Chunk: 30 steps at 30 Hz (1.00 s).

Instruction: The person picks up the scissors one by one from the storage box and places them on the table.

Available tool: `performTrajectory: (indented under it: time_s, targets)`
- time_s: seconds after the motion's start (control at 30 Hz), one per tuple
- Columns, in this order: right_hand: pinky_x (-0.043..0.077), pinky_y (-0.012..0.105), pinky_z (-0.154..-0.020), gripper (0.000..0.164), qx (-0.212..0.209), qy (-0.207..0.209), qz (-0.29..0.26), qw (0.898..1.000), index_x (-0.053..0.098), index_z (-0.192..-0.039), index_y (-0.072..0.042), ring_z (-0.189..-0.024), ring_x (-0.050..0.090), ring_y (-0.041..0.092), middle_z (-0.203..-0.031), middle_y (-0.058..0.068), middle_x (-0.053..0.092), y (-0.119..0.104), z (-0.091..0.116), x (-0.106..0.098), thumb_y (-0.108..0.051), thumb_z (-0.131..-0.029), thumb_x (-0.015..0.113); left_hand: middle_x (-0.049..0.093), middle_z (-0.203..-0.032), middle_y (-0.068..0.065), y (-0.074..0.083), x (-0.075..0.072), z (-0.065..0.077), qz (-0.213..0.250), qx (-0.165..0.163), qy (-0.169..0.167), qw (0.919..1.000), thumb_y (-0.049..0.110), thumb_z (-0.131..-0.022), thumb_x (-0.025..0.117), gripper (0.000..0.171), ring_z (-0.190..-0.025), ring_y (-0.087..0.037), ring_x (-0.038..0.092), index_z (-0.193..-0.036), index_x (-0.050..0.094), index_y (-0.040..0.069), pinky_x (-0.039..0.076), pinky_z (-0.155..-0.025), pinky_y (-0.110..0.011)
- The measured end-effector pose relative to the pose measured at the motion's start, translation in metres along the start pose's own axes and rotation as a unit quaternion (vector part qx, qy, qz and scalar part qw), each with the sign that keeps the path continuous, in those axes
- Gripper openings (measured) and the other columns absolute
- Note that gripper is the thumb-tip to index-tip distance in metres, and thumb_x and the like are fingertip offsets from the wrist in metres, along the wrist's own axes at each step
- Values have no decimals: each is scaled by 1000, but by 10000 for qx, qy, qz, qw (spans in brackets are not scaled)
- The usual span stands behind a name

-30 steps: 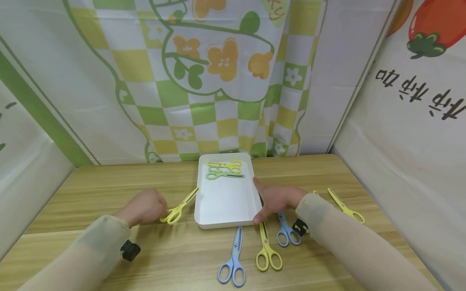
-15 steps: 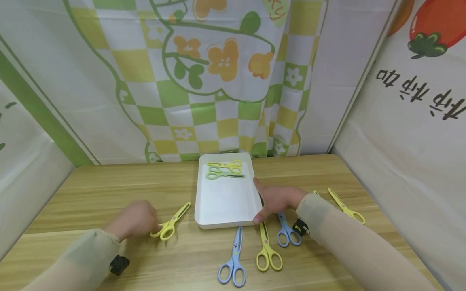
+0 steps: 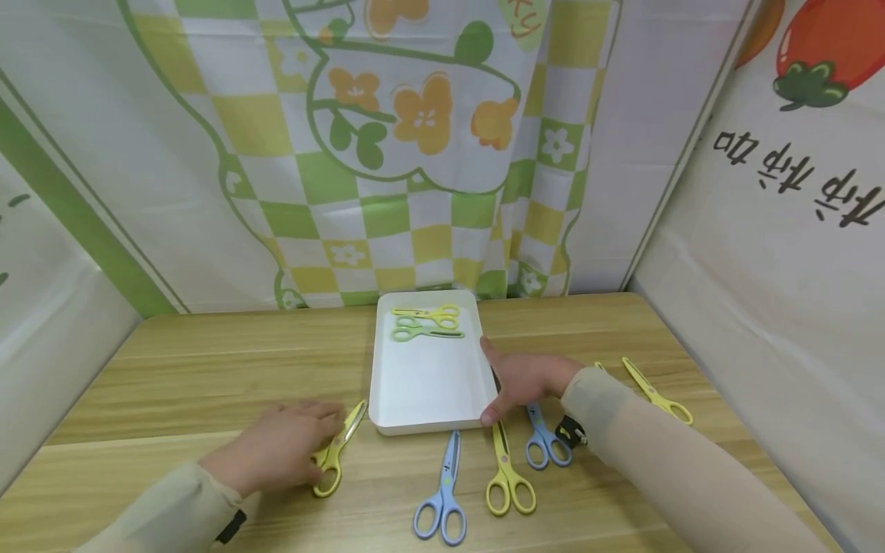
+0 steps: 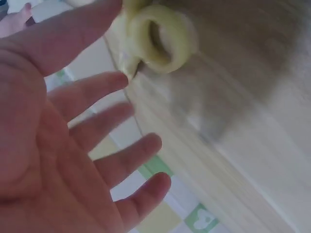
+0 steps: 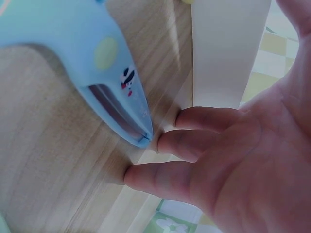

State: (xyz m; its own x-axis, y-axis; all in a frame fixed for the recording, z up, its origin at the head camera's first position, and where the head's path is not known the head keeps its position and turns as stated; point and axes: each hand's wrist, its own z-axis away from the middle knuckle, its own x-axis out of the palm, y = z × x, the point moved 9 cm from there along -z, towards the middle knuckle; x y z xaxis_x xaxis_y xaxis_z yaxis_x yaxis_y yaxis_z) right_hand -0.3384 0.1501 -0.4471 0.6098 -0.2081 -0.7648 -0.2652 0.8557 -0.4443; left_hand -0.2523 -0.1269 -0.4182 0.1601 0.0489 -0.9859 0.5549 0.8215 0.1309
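Note:
In the head view my left hand [image 3: 280, 445], its fingers straight, lies against a pair of yellow scissors [image 3: 337, 447] left of the white tray [image 3: 434, 399]. The left wrist view has those fingers spread, with a yellow handle loop [image 4: 182, 51] beyond the thumb. My right hand [image 3: 524, 380] rests at the tray's right side, thumb at its near corner. From the right wrist, straight fingers reach the tabletop beside the tray wall [image 5: 226, 53], near blue scissors [image 5: 82, 58]. Inside the tray lie yellow scissors [image 3: 442, 313] and green scissors [image 3: 415, 332].
Blue scissors [image 3: 448, 476] and yellow scissors [image 3: 505, 468] lie before the tray. Other blue scissors [image 3: 542, 438] sit below my right hand. Farther right are yellow scissors [image 3: 653, 393], and another yellow tip [image 3: 599, 366] shows behind my forearm. A patterned curtain [image 3: 387, 223] hangs behind the wooden table [image 3: 228, 346].
My left hand drew the yellow scissors away from the tray toward the near left, then its fingers straightened. The scissors now point more steeply away from me. My right hand and the tray stayed put.

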Motion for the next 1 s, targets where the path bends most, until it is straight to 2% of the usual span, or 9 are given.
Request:
performTrajectory:
  time_s: [0.1,0.17,0.27,0.33,0.43,0.53,0.73,0.83,1.0]
  targets:
    - [22,37,-116,144,8,6,-7,10000,-17,-156,-5,-144,27,26,-159,24,22,0,0,1,-60,-69,84,54,-141,-16,6,4,-1,-79,231,-51,9997,30,-71,83,62,-129,-49,44,-126,68,5,37,-95,-70]
    - [22,37,-116,144,18,-12,-10,10000,-18,-156,-5,-144,26,26,-159,24,22,0,0,1,-59,-70,84,56,-136,-15,10,5,-1,-217,266,13,9994,27,-70,82,60,-126,-47,47,-123,69,3,39,-94,-67]
    - [22,37,-116,143,20,-15,-36,10000,-18,-156,-5,-145,25,26,-159,25,21,0,0,2,-59,-70,84,62,-108,-9,17,6,1,-366,286,144,9988,26,-68,83,51,-103,-36,56,-112,72,3,46,-84,-56]
    - [21,37,-116,143,19,-23,-32,10000,-18,-156,-6,-145,25,26,-159,25,20,0,0,2,-59,-70,84,54,-87,-1,22,8,3,-399,319,174,9985,27,-65,83,43,-83,-26,52,-99,71,4,46,-72,-48]
    - [21,38,-117,143,16,-15,-48,10000,-18,-156,-6,-146,23,27,-160,25,18,-1,0,1,-59,-70,84,42,-73,5,30,11,6,-313,356,158,9988,26,-61,82,32,-68,-19,42,-79,61,12,42,-62,-41]
    - [21,38,-117,142,15,6,-73,10000,-17,-156,-5,-146,23,27,-160,25,16,-1,1,0,-58,-71,84,41,-69,7,39,13,9,-213,419,92,9989,26,-61,83,34,-62,-15,42,-73,53,16,44,-57,-37]
    - [22,38,-116,142,27,-2,-48,10000,-16,-156,-5,-145,24,27,-160,24,17,-2,2,-1,-59,-71,84,39,-68,12,62,16,18,173,840,38,9963,26,-62,79,33,-56,-9,37,-70,48,20,41,-50,-31]
    - [21,38,-117,143,50,-19,-28,10000,-17,-156,-7,-145,23,26,-160,23,17,-2,2,0,-60,-70,83,40,-70,12,74,16,21,225,1006,-22,9947,25,-64,76,28,-56,-8,38,-71,50,19,42,-51,-29]
    - [21,38,-117,143,13,-36,-102,9999,-17,-156,-6,-146,22,26,-161,24,14,-2,1,0,-59,-70,84,43,-74,12,90,19,16,146,1234,-157,9921,24,-67,76,25,-57,-6,39,-75,54,17,42,-53,-26]
